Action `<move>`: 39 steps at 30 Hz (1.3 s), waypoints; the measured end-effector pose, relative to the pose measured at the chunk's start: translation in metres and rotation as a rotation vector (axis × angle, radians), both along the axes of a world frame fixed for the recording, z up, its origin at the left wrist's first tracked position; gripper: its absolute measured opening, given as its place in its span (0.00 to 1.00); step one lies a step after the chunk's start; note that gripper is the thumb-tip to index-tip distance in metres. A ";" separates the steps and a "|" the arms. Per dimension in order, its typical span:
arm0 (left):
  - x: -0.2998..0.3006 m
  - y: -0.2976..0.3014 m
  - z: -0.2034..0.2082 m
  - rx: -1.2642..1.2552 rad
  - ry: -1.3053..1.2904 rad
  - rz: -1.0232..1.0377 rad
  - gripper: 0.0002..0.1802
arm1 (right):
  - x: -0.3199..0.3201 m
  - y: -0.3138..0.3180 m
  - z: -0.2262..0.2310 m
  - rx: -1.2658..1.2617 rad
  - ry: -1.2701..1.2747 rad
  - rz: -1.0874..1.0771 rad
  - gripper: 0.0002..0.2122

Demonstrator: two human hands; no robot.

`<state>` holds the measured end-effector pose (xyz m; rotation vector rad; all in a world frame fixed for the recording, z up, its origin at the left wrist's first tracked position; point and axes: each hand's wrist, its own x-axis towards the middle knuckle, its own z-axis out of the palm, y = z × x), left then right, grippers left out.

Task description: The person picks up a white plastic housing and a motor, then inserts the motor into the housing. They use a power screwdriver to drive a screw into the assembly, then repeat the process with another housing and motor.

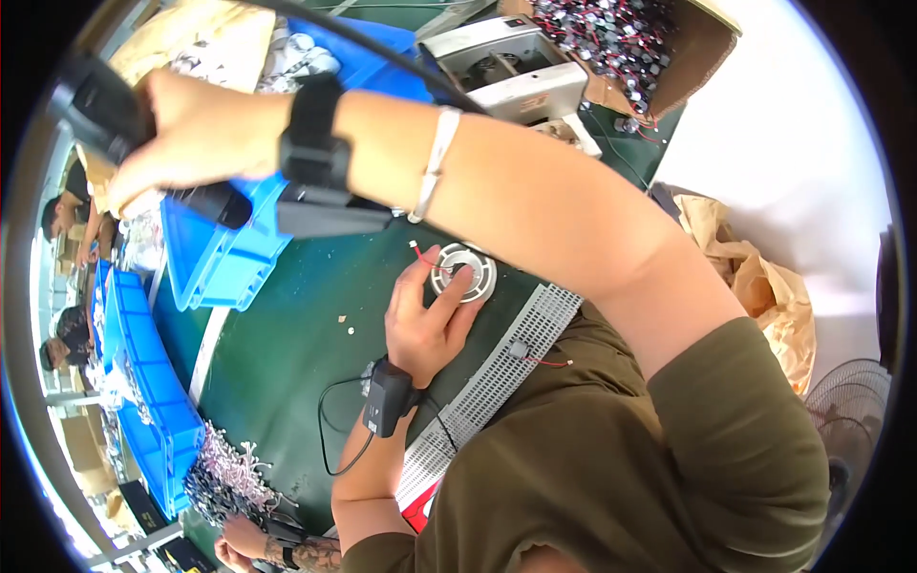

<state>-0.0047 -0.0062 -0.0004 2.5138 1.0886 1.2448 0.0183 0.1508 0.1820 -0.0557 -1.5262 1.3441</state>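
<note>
My left hand (pixel 425 329) is closed on a round white plastic part (pixel 475 286) with a spoked ring. Its fingers and thumb press on the part over the green table. A red wire with a small white connector (pixel 414 244) sticks out beside the fingers. My right arm stretches across the view to the upper left. There my right hand (pixel 186 134) is wrapped round a black hand-held tool (pixel 100 110), whose exact kind I cannot make out. Below that hand, a dark grey tapered piece (pixel 334 218) points toward the white part; my arm hides some of it.
Blue bins (pixel 143 372) stand at the left, near a heap of wired parts (pixel 229 473) and another person's hand (pixel 244 537). A cardboard box (pixel 702 53) of small wired motors and a grey metal machine (pixel 516 72) are at the back. A perforated strip (pixel 478 392) edges the table.
</note>
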 end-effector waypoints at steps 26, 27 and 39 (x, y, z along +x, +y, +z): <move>-0.006 -0.001 -0.005 -0.013 0.030 0.004 0.22 | 0.229 -0.075 -0.068 0.016 -0.006 -0.793 0.14; -0.006 -0.001 -0.005 -0.019 0.029 0.006 0.22 | 0.228 -0.075 -0.068 0.014 0.040 -0.756 0.14; -0.005 0.002 0.001 0.012 0.028 -0.010 0.22 | 0.230 -0.086 -0.080 0.044 0.067 -0.626 0.18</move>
